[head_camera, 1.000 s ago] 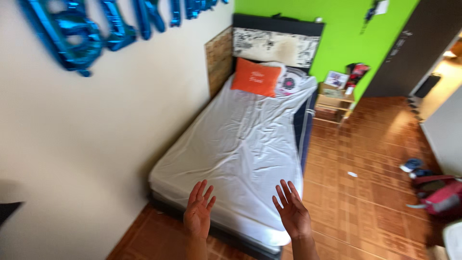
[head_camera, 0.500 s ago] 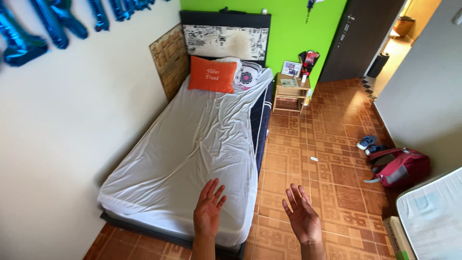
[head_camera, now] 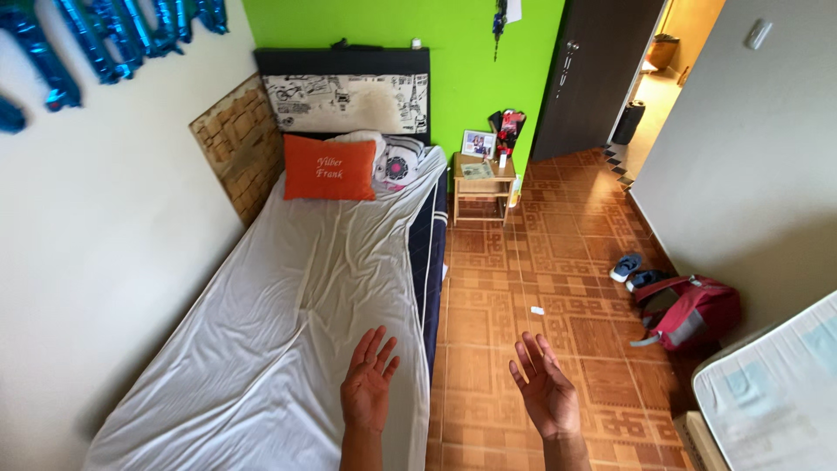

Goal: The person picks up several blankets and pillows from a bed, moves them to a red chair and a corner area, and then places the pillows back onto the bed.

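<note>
Hands are hovering empty at the near edge: the left hand is spreading its fingers over the white sheet of the bed, the right hand spreading likewise over the tiled floor. An orange pillow is lying at the far end, a red backpack sitting right.

At the head of the bed you see an orange pillow against a patterned headboard. Beside it stands your small wooden nightstand by the green wall. A red backpack lies on the tiled floor, with blue foil balloons on the left wall.
</note>
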